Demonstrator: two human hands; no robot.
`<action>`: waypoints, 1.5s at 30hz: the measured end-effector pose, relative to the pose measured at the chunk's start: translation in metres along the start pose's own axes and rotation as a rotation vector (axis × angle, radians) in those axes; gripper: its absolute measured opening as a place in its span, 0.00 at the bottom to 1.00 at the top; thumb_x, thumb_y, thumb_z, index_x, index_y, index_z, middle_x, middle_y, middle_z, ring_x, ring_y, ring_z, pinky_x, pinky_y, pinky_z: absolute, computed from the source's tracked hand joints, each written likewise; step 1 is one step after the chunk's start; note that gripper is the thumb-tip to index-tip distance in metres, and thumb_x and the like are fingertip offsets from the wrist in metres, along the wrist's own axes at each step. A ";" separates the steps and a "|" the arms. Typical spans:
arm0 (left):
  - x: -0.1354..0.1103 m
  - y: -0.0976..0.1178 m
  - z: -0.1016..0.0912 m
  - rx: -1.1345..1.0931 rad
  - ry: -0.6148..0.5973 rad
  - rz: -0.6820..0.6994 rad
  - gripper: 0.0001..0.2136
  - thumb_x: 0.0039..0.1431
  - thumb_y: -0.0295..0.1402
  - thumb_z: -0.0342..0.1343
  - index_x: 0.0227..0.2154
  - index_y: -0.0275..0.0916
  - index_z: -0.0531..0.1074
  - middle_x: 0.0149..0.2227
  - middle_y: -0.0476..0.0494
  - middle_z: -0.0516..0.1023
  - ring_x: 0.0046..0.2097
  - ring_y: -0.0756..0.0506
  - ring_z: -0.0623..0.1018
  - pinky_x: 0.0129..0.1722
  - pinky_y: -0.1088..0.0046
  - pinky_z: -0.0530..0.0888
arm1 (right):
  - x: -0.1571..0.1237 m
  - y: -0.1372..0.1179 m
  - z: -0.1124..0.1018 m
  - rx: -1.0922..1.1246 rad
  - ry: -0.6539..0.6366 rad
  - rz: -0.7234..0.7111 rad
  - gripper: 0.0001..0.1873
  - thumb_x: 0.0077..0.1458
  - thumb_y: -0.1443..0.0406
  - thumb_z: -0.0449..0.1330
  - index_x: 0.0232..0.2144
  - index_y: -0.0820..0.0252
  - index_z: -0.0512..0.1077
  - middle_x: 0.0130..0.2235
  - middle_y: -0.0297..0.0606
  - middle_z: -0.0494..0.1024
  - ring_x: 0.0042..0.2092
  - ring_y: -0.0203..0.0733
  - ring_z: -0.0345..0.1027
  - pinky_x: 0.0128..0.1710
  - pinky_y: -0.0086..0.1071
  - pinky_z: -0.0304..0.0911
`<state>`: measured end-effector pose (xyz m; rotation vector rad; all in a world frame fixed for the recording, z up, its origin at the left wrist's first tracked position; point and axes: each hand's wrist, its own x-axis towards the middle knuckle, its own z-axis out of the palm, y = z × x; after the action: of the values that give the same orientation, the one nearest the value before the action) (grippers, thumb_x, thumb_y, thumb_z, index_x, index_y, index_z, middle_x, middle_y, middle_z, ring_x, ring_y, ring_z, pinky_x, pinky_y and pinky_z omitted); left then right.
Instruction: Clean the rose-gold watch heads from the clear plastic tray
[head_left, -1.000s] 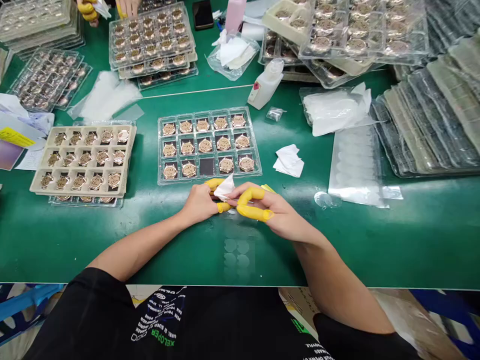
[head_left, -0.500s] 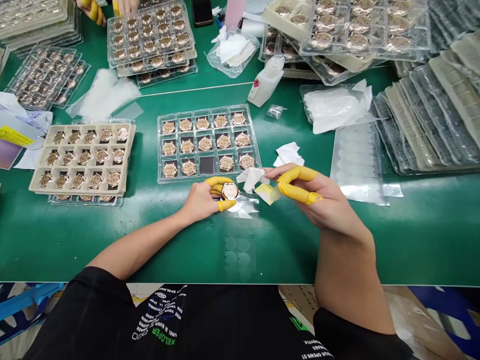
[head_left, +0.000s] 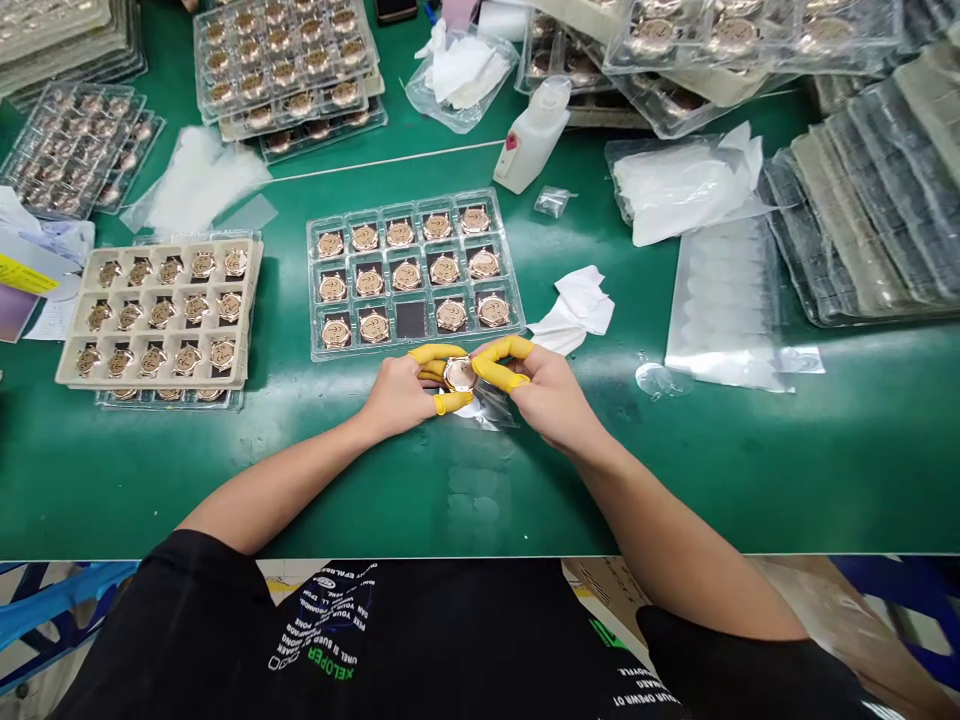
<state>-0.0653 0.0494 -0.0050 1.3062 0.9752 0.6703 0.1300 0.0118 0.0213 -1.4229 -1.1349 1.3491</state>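
My left hand (head_left: pixel 409 392), with yellow finger cots, grips a rose-gold watch head (head_left: pixel 458 374) by its edges, its round face turned up. My right hand (head_left: pixel 536 385), also in yellow finger cots, has thumb and forefinger pinched together at the watch's right rim. Whatever lies between those fingertips is too small to make out. Under the hands is a crumpled clear plastic film (head_left: pixel 491 410). Just beyond sits a clear tray (head_left: pixel 315 300) of similar watch heads, with one front pocket showing only its dark pad (head_left: pixel 411 320).
A white tissue (head_left: pixel 574 310) lies right of the tray, near a clear film piece (head_left: pixel 658 380). A beige watch tray (head_left: pixel 64 370) stands left. Behind are a white bottle (head_left: pixel 532 135), a bag of wipes (head_left: pixel 682 190) and stacked trays (head_left: pixel 862 200).
My right hand has moved left to the watch and let go of the white tissue. The yellow-tabbed film is out of sight. A clear film piece now lies on the right.
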 end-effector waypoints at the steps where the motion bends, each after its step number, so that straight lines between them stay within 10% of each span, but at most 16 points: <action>1: 0.000 0.000 0.000 0.003 -0.003 0.001 0.30 0.42 0.32 0.76 0.53 0.37 0.81 0.43 0.43 0.89 0.44 0.44 0.88 0.52 0.65 0.86 | 0.000 0.001 0.001 -0.010 -0.004 0.004 0.14 0.49 0.53 0.70 0.33 0.55 0.77 0.39 0.38 0.82 0.41 0.45 0.73 0.45 0.42 0.67; 45: -0.001 0.002 0.001 0.022 -0.012 0.004 0.29 0.43 0.32 0.76 0.52 0.38 0.81 0.43 0.43 0.89 0.44 0.45 0.88 0.51 0.66 0.86 | -0.004 0.007 -0.002 -0.259 0.235 -0.123 0.20 0.58 0.45 0.66 0.41 0.54 0.76 0.39 0.37 0.78 0.34 0.39 0.66 0.36 0.37 0.64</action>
<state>-0.0645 0.0490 -0.0025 1.3305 0.9728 0.6562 0.1328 0.0065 0.0155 -1.6188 -1.2492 0.9465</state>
